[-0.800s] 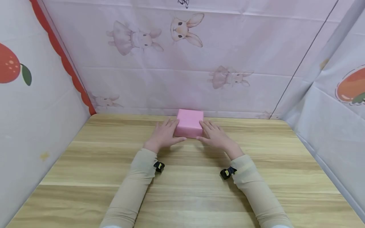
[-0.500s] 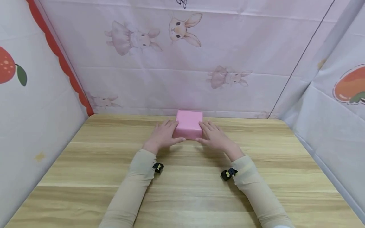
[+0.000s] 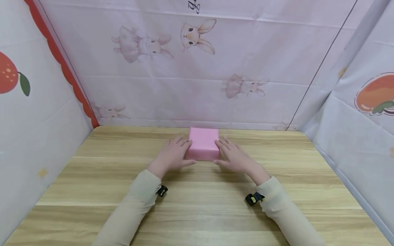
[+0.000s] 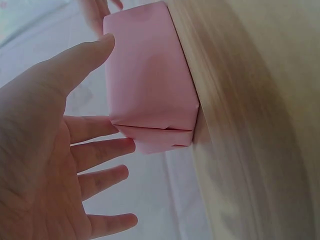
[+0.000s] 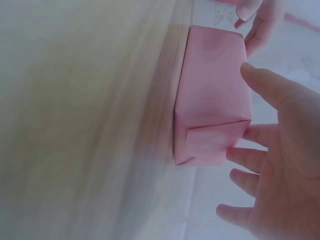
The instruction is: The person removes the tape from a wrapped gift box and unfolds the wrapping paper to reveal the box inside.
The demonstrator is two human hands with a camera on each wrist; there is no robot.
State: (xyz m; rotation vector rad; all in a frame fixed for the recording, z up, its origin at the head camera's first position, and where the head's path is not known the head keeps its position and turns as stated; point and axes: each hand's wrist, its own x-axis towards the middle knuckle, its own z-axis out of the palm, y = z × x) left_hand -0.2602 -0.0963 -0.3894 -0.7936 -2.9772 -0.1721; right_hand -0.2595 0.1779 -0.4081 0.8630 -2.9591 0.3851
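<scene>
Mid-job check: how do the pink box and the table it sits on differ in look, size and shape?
Look: the pink box is one plain colour, while the table is pale wood-toned with streaky grain.
Size: the pink box is far smaller; the table spreads well beyond it on both sides.
Shape: the pink box is a raised block with folded ends, the table a broad flat surface.
Shared: both have a flat top.

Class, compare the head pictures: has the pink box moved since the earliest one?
Yes: in the head view, the pink box has moved nearer, away from the far edge of the table.
</scene>
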